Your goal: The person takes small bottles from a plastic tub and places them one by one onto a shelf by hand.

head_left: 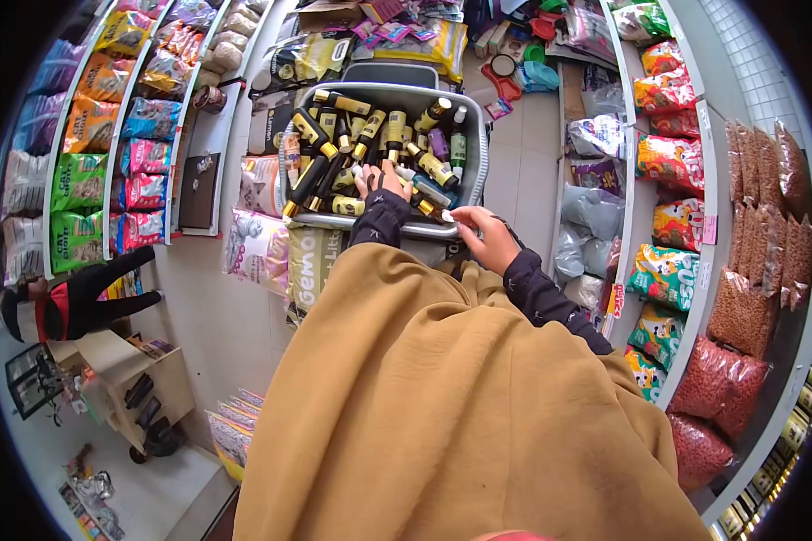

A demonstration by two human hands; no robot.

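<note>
At upper centre, the left hand [384, 182] is resting, fingers spread, on bottles [394, 126] in the grey tub [481, 160], while the right hand [485, 239] is seemingly pinching the white cap [447, 216] of a small bottle [431, 210] near the tub's lower-right corner — gripping lower appearing surer.

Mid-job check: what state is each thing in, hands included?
Grey bin: open-topped, crowded.
Bottles: jumbled at various angles, many visibly capped.
White-tipped bottle: tilted, by the bin's near rim.
Left hand: among the bottles, grip unclear.
Right hand: fingertips at the white-tipped bottle, grip unclear.
Green bags: upright, apparently closed.
</note>
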